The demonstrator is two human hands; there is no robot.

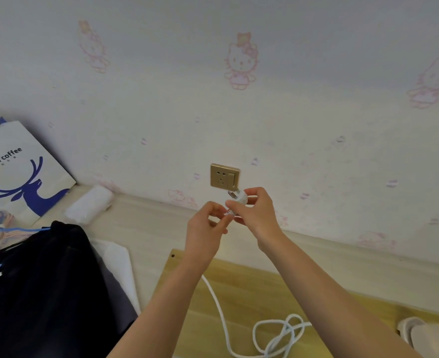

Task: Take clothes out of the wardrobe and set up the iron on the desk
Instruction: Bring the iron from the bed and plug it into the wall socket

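My right hand (255, 211) pinches a white plug (237, 197) just below a gold wall socket (224, 176), its prongs pointing up toward the socket. Close beside it, my left hand (206, 229) pinches the white cord (222, 315) right under the plug. The cord runs down over the wooden desk (252, 288) and lies in loose loops at the bottom. A white iron (431, 335) shows partly at the lower right corner. Dark clothes (50, 293) on hangers lie at the lower left.
A white and blue paper bag (19, 171) leans against the wall at the left. A clear-wrapped white pack (89, 204) lies beside it. White cloth (118, 264) sticks out from under the dark clothes. Patterned wallpaper covers the wall.
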